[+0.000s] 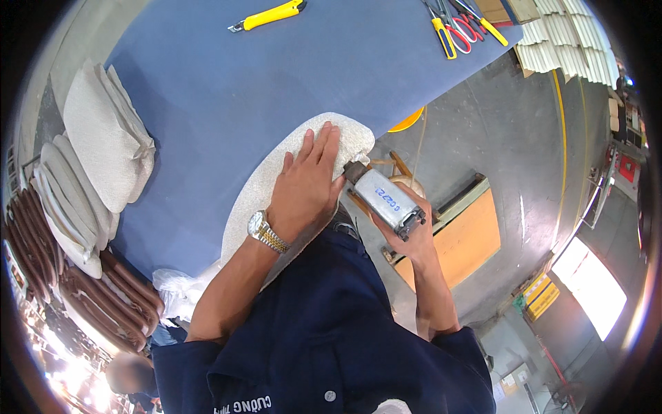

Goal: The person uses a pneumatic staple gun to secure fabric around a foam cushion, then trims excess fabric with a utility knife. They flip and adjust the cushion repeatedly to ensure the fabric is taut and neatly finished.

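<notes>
My left hand (307, 183) lies flat with its fingers stretched out on a curved panel (255, 196) covered in pale grey speckled fabric. The panel rests on the near edge of the blue-covered table, against my body. My right hand (414, 231) is wrapped round a silver, box-shaped power tool that looks like a staple gun (386, 200). Its dark nose meets the panel's right edge, close to my left thumb, where the fabric is bunched. The fabric under my palm and the underside of the panel are hidden.
On the blue table (207, 83) lie a yellow utility knife (269, 15), red-handled scissors (460, 38) and yellow-handled tools (443, 38). Stacked pale cushions (107, 138) and brown pieces (110, 303) stand at left. A wooden board (458, 234) sits on the floor at right.
</notes>
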Demonstrator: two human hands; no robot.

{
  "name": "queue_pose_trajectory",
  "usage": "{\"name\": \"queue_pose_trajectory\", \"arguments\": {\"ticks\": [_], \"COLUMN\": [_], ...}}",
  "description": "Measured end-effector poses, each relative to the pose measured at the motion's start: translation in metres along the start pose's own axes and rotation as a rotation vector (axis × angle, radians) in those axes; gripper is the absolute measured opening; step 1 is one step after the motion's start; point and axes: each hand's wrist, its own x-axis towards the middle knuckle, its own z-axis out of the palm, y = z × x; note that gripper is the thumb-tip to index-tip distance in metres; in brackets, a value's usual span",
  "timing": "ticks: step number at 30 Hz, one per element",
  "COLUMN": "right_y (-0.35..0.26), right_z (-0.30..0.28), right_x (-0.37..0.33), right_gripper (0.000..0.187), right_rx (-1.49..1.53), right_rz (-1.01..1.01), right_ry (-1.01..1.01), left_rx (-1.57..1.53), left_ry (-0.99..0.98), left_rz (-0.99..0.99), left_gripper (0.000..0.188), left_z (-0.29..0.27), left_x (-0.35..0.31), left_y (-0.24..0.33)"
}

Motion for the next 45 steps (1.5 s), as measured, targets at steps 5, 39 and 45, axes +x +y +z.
{"name": "queue_pose_trajectory", "arguments": {"ticks": [5, 39, 45], "right_y": [-0.006, 0.04, 0.024], "right_z": [0.01, 0.037, 0.037], "right_x": [0.006, -0.01, -0.009], "right_gripper": [0.033, 0.051, 0.046], "right_rx": [-0.043, -0.023, 0.111], "right_rz": [0.027, -0.079, -0.06], "right_ry": [0.01, 0.114, 0.107], "left_rx": [0.004, -0.381, -0.031], "left_ry": [-0.026, -0.21, -0.083], "left_rz": [-0.026, 0.055, 0.002], "left_gripper": [0.087, 0.073, 0.076], "left_z": [-0.005, -0.013, -0.016], "left_x": [0.004, -0.008, -0.024], "left_y": [0.002, -0.05, -0.01]}}
